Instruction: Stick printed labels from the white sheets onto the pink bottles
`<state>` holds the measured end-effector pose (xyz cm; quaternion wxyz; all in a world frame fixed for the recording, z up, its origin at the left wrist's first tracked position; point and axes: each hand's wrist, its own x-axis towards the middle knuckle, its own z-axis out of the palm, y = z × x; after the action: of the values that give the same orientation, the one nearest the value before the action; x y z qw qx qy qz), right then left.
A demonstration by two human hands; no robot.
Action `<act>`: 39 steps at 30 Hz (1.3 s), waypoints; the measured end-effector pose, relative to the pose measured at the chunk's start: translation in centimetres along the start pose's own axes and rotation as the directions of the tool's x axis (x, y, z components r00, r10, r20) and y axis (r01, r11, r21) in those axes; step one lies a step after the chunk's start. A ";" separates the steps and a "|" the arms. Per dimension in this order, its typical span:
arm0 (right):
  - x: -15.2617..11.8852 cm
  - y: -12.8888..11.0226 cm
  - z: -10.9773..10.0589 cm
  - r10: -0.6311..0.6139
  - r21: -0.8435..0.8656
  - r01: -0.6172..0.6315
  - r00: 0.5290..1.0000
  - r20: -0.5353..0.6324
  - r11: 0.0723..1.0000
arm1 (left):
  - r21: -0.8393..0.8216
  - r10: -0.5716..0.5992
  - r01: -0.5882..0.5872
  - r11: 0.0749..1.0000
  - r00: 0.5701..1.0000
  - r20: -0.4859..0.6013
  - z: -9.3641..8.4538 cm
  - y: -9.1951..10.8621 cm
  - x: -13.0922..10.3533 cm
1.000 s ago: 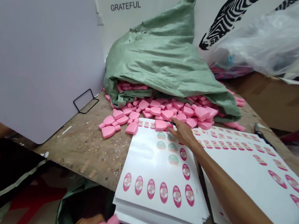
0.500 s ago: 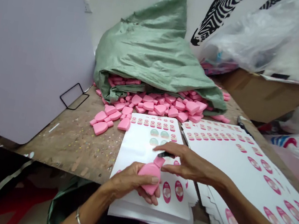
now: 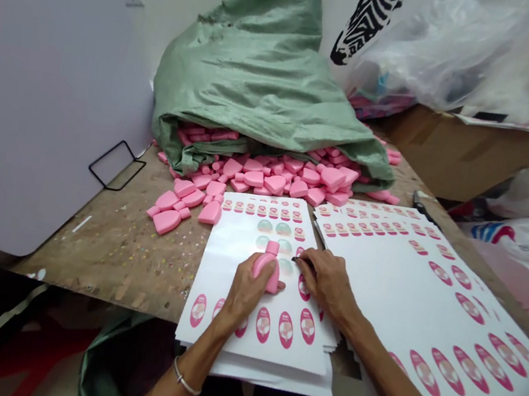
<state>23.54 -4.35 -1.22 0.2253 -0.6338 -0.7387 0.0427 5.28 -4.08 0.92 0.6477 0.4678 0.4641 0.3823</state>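
Observation:
My left hand (image 3: 245, 288) is closed around a small pink plastic bottle (image 3: 267, 269), its capped neck pointing away from me, above a sticker sheet (image 3: 227, 272). Just to the right, my right hand (image 3: 326, 280) pinches a small black tool (image 3: 295, 259), mostly hidden by the fingers. Its tip is at the sheet, beside an oval pink sticker (image 3: 304, 288) and the pale green stickers (image 3: 283, 229). Whether the tip touches a sticker I cannot tell. Rows of small pink stickers run along the sheet's far end, and larger pink ovals line the near end.
Pink bottles (image 3: 274, 183) spill from a green sack (image 3: 257, 83) at the back of the wooden table (image 3: 121, 242). Another stack of sticker sheets (image 3: 382, 277) spreads to the right. On the left stand a pale panel (image 3: 50, 90) and a black wire frame (image 3: 117, 166).
My right hand has drawn away from the bottle and come down to the stickers with the black tool. My left hand, still holding the bottle, has shifted further over the sheet and tilted it.

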 end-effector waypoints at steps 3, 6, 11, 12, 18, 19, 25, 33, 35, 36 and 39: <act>-0.2 0.2 -0.3 -0.025 0.027 0.024 0.999 0.025 0.999 | 0.026 0.031 -0.031 0.999 0.999 -0.026 -0.1 -0.3 0.1; -0.1 0.3 -0.3 -0.027 0.087 0.023 0.998 0.049 0.996 | 0.035 0.042 -0.040 0.999 0.998 -0.037 -0.1 -0.3 0.1; 0.5 0.2 0.1 0.002 0.051 -0.005 0.999 0.044 0.999 | 0.054 0.047 -0.047 0.997 0.999 -0.006 -0.1 -0.1 0.1; 0.6 0.2 0.1 0.003 0.039 -0.005 0.999 0.041 0.999 | 0.056 0.045 -0.044 0.997 0.999 -0.004 -0.1 0.0 0.1; 0.4 0.5 -0.8 -0.009 0.158 0.013 1.000 -0.029 0.987 | 0.035 0.027 -0.027 0.999 1.000 0.003 -0.1 -0.1 0.1; 0.3 0.4 -0.9 -0.010 0.124 0.014 0.999 -0.036 0.992 | 0.033 0.027 -0.027 0.999 1.000 0.009 -0.1 -0.1 0.1; 0.6 -0.5 -0.5 -0.019 0.043 0.018 1.000 0.003 0.999 | 0.034 0.036 -0.037 0.999 0.999 0.013 -0.2 -0.2 0.1; 0.9 0.0 -1.1 0.292 0.620 -0.291 0.951 0.103 0.728 | -0.006 0.019 -0.019 1.000 0.999 0.027 -0.4 -0.2 0.3; 1.0 0.0 -2.0 0.343 0.666 -0.294 0.937 0.060 0.686 | -0.068 -0.010 0.012 0.998 1.000 0.028 -0.5 -0.2 0.3; 1.0 -0.3 -2.4 0.351 0.665 -0.289 0.935 0.043 0.688 | -0.115 -0.017 0.019 0.993 1.000 0.021 -0.5 -0.2 0.3; 0.7 -2.0 -3.6 0.304 0.641 -0.265 0.951 0.052 0.720 | -0.319 -0.032 0.029 0.947 0.999 -0.004 -0.4 0.2 -0.2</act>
<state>23.04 -4.84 2.88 0.4394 -0.6251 -0.5666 0.3084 4.81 -4.16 1.08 0.7185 0.3480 0.4064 0.4444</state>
